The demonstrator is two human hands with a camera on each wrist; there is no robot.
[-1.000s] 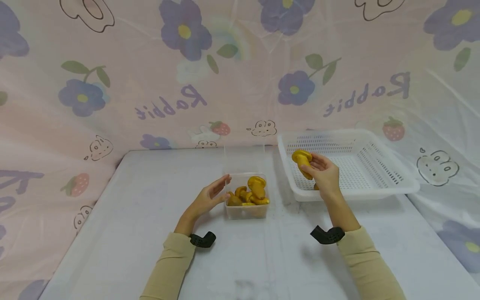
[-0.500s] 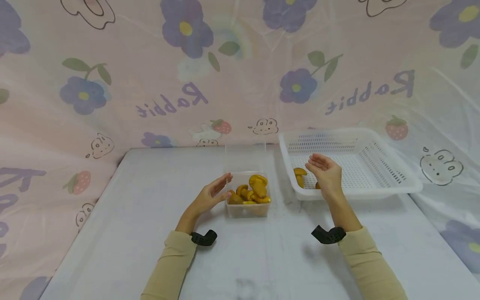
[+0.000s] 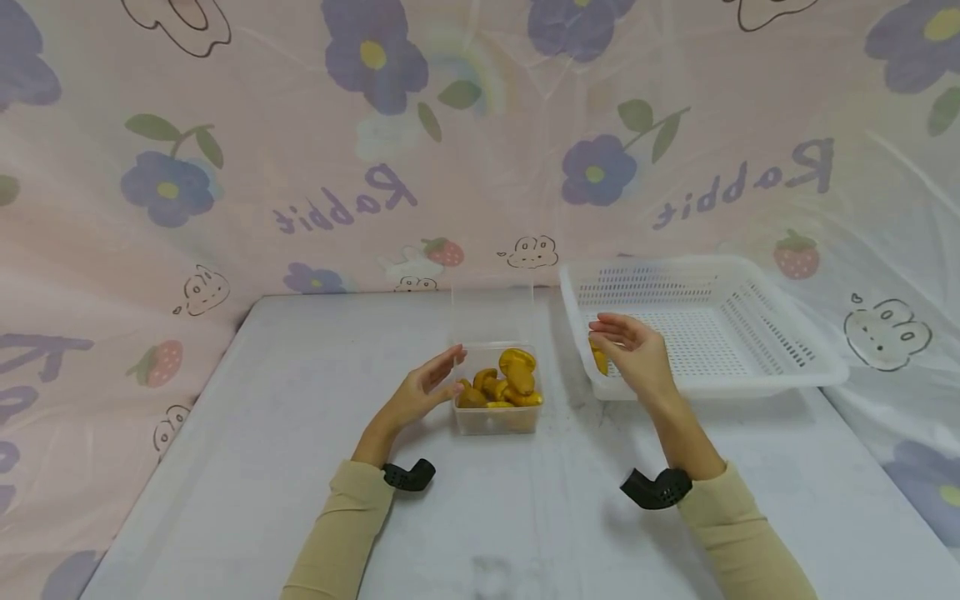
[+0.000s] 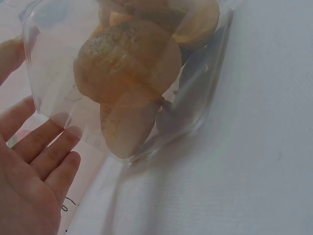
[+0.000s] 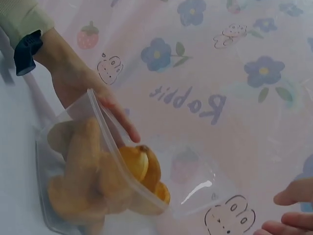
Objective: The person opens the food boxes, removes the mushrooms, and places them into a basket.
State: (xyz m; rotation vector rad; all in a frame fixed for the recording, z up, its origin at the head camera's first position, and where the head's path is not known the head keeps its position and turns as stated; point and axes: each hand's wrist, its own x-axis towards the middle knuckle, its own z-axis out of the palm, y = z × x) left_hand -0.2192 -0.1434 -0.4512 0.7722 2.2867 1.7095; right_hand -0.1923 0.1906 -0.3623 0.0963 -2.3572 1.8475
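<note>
In the head view, a clear plastic box (image 3: 495, 421) with several yellow-brown mushrooms (image 3: 517, 372) stands mid-table. My left hand (image 3: 408, 402) rests against its left side with fingers extended; the left wrist view shows the fingertips at the clear wall. My right hand (image 3: 637, 354) is over the near left corner of a white perforated basket (image 3: 750, 385). Just beyond its thumb, a mushroom (image 3: 600, 360) lies in the basket, partly hidden by the hand. In the right wrist view, thumb and fingers (image 5: 293, 193) are apart, with no object visible between them.
The box's transparent lid (image 3: 491, 312) stands raised behind it. A white-covered table (image 3: 337, 333) extends around both containers. Behind hangs a patterned curtain (image 3: 465, 167) with flowers and rabbits. Each wrist wears a black device (image 3: 408, 475).
My right hand has let go of a mushroom, which now lies in the basket's left side. Afterwards the hand shifted slightly left, partly covering it. My left hand has stayed at the box.
</note>
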